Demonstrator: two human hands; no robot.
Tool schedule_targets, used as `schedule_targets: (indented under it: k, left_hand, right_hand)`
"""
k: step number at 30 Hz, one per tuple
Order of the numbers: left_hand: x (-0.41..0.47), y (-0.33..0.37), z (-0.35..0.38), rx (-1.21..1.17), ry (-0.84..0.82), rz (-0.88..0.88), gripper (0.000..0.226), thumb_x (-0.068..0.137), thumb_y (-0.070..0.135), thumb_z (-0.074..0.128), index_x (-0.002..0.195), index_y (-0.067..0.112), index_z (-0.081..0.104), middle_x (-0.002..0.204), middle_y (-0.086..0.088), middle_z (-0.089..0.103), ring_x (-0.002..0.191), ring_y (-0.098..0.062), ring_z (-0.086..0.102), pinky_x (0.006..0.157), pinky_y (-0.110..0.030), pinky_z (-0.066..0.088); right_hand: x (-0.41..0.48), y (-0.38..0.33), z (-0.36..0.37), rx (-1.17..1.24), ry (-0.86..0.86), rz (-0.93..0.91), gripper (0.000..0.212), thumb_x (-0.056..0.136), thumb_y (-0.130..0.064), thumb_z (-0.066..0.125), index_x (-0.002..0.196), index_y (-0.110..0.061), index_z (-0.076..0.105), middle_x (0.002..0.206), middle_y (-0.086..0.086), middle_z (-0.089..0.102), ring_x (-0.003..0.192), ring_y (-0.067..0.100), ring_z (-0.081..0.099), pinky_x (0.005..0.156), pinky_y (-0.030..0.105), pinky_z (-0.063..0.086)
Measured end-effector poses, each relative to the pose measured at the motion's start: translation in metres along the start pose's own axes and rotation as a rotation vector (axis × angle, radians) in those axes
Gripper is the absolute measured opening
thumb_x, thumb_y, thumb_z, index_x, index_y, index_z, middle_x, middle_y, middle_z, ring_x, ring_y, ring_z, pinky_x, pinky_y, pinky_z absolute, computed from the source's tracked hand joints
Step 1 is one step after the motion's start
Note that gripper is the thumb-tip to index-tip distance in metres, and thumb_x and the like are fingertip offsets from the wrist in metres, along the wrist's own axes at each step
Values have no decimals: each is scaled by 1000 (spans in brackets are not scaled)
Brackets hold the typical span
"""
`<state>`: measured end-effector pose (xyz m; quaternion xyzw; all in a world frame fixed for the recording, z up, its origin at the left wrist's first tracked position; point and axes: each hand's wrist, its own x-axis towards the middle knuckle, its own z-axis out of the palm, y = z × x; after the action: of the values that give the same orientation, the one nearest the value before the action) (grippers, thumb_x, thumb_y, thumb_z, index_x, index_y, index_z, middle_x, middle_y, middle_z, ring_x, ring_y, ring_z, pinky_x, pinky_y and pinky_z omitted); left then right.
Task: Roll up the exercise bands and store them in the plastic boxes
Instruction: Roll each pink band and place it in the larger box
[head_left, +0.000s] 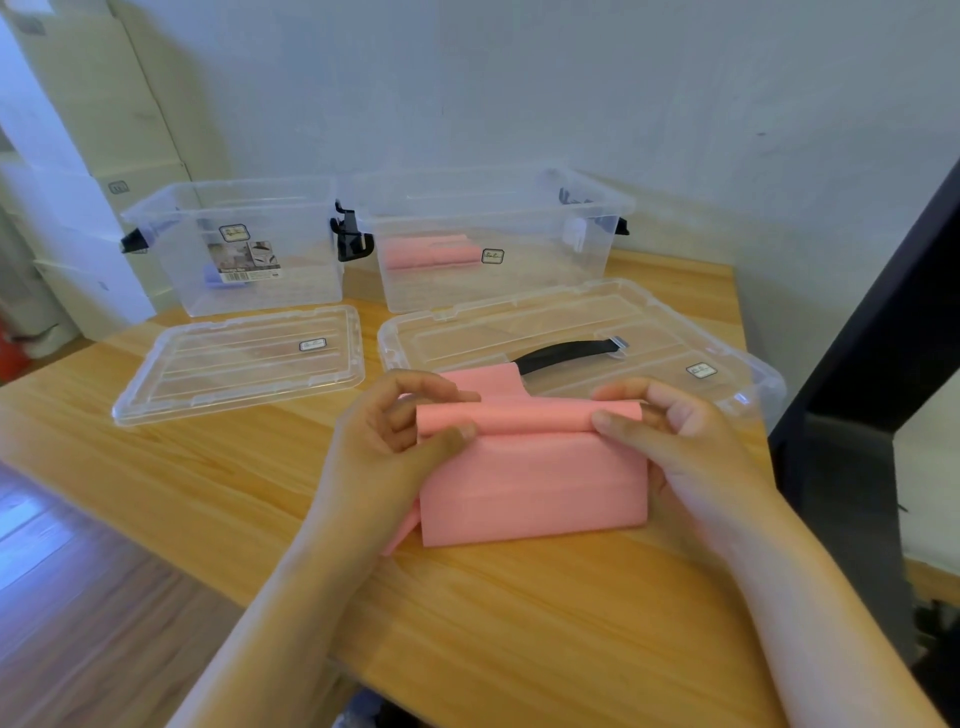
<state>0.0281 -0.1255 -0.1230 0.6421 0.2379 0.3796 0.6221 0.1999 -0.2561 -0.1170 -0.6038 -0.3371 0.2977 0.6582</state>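
Left hand (392, 434) and right hand (672, 431) pinch the pink band (530, 480) — box labels (492, 255) illegible.

Band (530, 467): pink, smooth, matt rubber
Boxes (239, 244): clear, shiny plastic
Lids (239, 364): clear plastic
Table (208, 483): smooth wood

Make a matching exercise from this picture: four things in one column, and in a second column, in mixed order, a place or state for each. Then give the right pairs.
Things:
1. band
2. right box
3. left box
4. handle

Places or states:
A. black, on the right lid
B. partly rolled, pinched by the left hand and the right hand
C. holds pink rolls
D. has a big picture label

Pairs: 1-B, 2-C, 3-D, 4-A
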Motion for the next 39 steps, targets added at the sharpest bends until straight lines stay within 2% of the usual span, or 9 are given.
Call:
schedule_targets:
  k: [4, 6, 8, 11, 16, 23, 29, 34, 39]
  left_hand:
    - [0, -4, 4, -41, -23, -103, 12, 90, 11, 61, 101, 8, 63, 48, 13, 52, 33, 2, 41, 33, -10, 30]
    - [2, -5, 4, -35, -22, -90, 11, 86, 13, 70, 96, 12, 66, 55, 12, 59, 42, 1, 48, 41, -11, 36]
    - [4, -6, 2, -51, -39, -65, 17, 76, 14, 79, 88, 20, 70, 82, 3, 74, 70, -7, 64, 65, -21, 49]
    - [3, -5, 1, -64, -48, -23, 26, 70, 7, 80, 92, 15, 67, 104, -4, 74, 93, -14, 67, 88, -37, 49]
    - [4, -7, 0, -118, -58, -54, 25, 69, 11, 74, 92, 18, 67, 100, -1, 72, 93, -16, 64, 85, -35, 48]
    - [3, -6, 1, -55, -72, -89, 13, 70, 26, 74, 83, 29, 71, 93, -2, 70, 85, -16, 61, 78, -36, 46]
    - [3, -5, 1, -59, -83, -9, 25, 67, 10, 73, 77, 32, 71, 109, -1, 73, 102, -16, 65, 93, -39, 47]
    - [3, -6, 1, -45, -99, -127, 19, 69, 27, 75, 87, 29, 70, 96, 7, 70, 86, -15, 62, 75, -34, 46]
    - [1, -3, 2, 3, -83, -63, 18, 69, 24, 82, 81, 30, 69, 91, 5, 71, 82, -11, 62, 73, -31, 47]
  right_hand:
    - [0, 1, -1, 38, 6, -35, 23, 64, -14, 72, 86, -17, 67, 82, -3, 72, 74, 3, 63, 62, 11, 47]
    - [1, 2, -2, 63, -6, -46, 21, 68, -5, 71, 85, -15, 65, 94, 2, 73, 83, 7, 65, 68, 14, 50]
    - [1, 2, -1, 80, -29, -46, 23, 72, 4, 68, 86, -13, 64, 95, 1, 74, 85, 8, 66, 69, 15, 50]
    - [2, 2, 1, 58, -48, 3, 23, 70, -14, 71, 93, -18, 68, 86, -4, 71, 81, 8, 63, 71, 18, 48]
    - [1, 3, 2, 10, 17, -25, 12, 74, -16, 69, 86, -19, 68, 74, -9, 69, 68, 2, 59, 58, 12, 44]
    - [-1, 2, 2, 41, -28, -86, 21, 75, 5, 67, 90, -10, 63, 98, 1, 74, 89, 8, 66, 77, 17, 50]
    - [0, 4, 2, 55, 24, -10, 17, 78, -11, 68, 94, -17, 65, 75, -7, 70, 67, 1, 60, 55, 10, 43]
    - [0, 2, 3, 46, 4, -102, 22, 77, 8, 66, 87, -12, 61, 96, 1, 73, 87, 8, 65, 75, 20, 49]
    - [-1, 2, 3, 52, -32, -99, 36, 76, 8, 66, 104, -14, 61, 97, 3, 71, 86, 8, 64, 72, 16, 50]
